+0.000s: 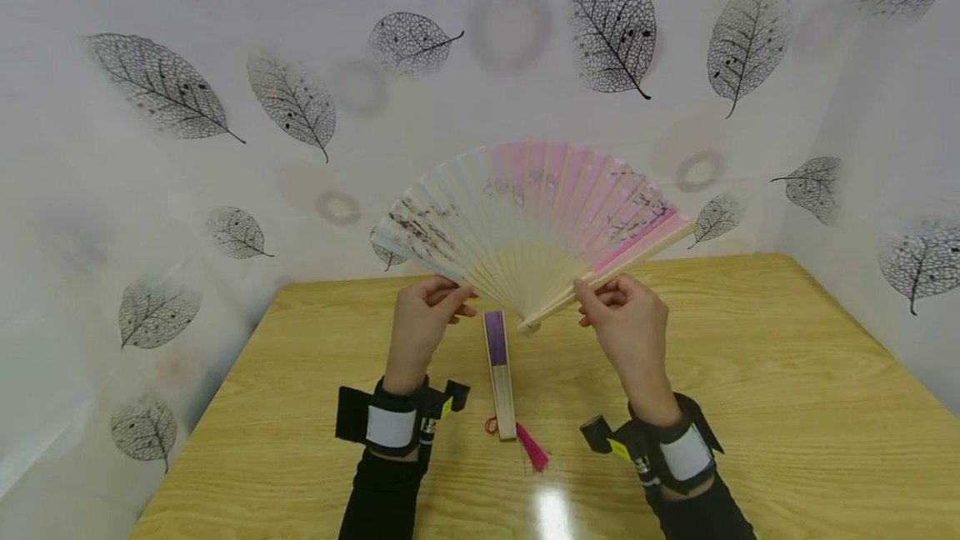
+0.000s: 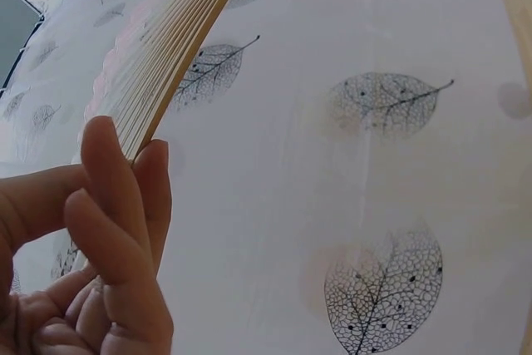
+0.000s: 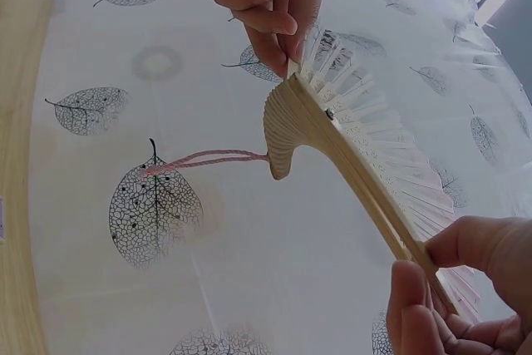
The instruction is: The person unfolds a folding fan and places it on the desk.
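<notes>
Leaf-printed sheeting (image 1: 480, 115) backs a wooden table (image 1: 765, 373) — above it, the left hand (image 1: 424, 315) and right hand (image 1: 630, 323) pinch opposite edges of a spread pink-and-white fan (image 1: 525, 215) — a folded purple fan (image 1: 500, 382) lies below

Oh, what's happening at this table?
A person is holding a pink-and-white fan spread wide above the wooden table. The left hand has its grip on one side edge, and the right hand pinches the outer stick on the other. Below, between the forearms, a folded purple fan lies on the table, with a bright pink tassel at its near end.
</notes>
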Demonstrator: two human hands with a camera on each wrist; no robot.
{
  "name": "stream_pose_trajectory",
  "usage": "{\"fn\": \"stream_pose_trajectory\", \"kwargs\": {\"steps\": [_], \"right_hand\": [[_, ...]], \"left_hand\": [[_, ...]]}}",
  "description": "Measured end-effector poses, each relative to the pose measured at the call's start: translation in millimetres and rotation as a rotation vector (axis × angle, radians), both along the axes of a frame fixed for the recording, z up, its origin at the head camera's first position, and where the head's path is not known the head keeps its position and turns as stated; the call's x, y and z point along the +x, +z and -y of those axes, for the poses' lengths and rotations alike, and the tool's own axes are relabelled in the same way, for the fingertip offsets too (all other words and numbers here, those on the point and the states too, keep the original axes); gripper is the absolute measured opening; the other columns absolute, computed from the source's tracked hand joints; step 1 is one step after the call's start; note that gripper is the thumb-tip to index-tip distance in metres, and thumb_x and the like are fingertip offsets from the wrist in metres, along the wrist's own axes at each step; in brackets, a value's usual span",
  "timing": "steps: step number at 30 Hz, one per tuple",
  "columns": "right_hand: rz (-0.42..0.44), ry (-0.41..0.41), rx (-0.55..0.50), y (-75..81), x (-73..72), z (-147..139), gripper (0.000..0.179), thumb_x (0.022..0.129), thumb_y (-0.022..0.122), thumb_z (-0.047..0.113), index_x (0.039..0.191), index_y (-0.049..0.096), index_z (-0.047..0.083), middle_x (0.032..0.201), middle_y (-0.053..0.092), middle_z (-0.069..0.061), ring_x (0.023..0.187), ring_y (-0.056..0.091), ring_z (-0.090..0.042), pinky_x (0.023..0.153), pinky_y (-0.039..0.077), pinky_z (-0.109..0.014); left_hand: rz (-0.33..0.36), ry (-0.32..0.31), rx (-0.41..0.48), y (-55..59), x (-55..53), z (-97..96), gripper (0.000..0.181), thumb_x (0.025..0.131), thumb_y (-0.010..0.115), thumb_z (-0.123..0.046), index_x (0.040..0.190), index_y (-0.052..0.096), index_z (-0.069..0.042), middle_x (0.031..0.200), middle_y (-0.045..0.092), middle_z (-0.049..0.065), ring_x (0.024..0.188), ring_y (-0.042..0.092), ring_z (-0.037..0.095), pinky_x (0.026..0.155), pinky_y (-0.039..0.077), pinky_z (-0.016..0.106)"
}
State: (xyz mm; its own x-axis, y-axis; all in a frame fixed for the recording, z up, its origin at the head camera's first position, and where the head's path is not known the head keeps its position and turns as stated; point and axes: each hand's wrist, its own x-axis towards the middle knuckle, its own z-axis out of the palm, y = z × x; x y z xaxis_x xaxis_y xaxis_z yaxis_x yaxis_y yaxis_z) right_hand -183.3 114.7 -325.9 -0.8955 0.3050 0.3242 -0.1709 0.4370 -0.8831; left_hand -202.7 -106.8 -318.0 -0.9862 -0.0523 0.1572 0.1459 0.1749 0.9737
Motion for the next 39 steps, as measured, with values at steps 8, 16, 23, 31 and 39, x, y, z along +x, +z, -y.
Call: {"fn": "stream_pose_trajectory", "kwargs": {"steps": [8, 16, 23, 31, 39], "right_hand": [[-0.051, 0.038, -0.126, -1.2, -1.6, 0.8, 0.029, 0.083, 0.068, 0.031, 0.076, 0.062, 0.004, 0.060, 0.066, -0.002, 0.049, 0.061, -0.007, 0.050, 0.051, -0.021], [-0.075, 0.049, -0.202, -0.7, -2.1, 2.0, 0.031, 0.082, 0.069, 0.030, 0.075, 0.062, 0.001, 0.055, 0.061, 0.011, 0.048, 0.061, -0.007, 0.052, 0.053, -0.021], [-0.065, 0.049, -0.202, -2.0, -3.2, 2.8, 0.032, 0.082, 0.069, 0.033, 0.075, 0.062, 0.002, 0.056, 0.062, 0.009, 0.049, 0.061, -0.007, 0.052, 0.052, -0.020], [-0.050, 0.039, -0.180, -6.4, -8.2, 1.8, 0.032, 0.083, 0.068, 0.033, 0.076, 0.063, 0.002, 0.055, 0.062, 0.008, 0.048, 0.060, -0.007, 0.051, 0.052, -0.019], [-0.034, 0.044, -0.180, -7.7, -10.7, 1.6, 0.030, 0.083, 0.067, 0.033, 0.078, 0.063, 0.003, 0.061, 0.066, -0.006, 0.047, 0.059, -0.006, 0.051, 0.052, -0.019]], "left_hand": [[-0.001, -0.037, 0.148, 0.2, -0.4, -0.4, 0.014, 0.088, 0.060, -0.005, 0.095, 0.063, 0.007, 0.083, 0.071, 0.014, 0.072, 0.068, 0.010, 0.068, 0.056, 0.024], [0.015, -0.028, 0.193, 0.6, -0.2, -0.4, 0.015, 0.089, 0.057, -0.005, 0.099, 0.061, 0.007, 0.086, 0.069, 0.013, 0.074, 0.068, 0.009, 0.069, 0.056, 0.023], [0.015, -0.022, 0.192, 0.8, 0.7, -0.3, 0.016, 0.090, 0.056, -0.005, 0.101, 0.061, 0.005, 0.088, 0.069, 0.014, 0.075, 0.068, 0.009, 0.072, 0.057, 0.026], [-0.001, -0.014, 0.201, -1.0, -0.6, 0.2, 0.016, 0.091, 0.055, -0.005, 0.102, 0.060, 0.005, 0.088, 0.068, 0.013, 0.075, 0.068, 0.009, 0.071, 0.056, 0.024], [-0.025, 0.013, 0.211, -2.1, -1.5, 0.0, 0.017, 0.091, 0.055, -0.006, 0.103, 0.060, 0.005, 0.089, 0.068, 0.013, 0.075, 0.068, 0.010, 0.071, 0.056, 0.023]]}}
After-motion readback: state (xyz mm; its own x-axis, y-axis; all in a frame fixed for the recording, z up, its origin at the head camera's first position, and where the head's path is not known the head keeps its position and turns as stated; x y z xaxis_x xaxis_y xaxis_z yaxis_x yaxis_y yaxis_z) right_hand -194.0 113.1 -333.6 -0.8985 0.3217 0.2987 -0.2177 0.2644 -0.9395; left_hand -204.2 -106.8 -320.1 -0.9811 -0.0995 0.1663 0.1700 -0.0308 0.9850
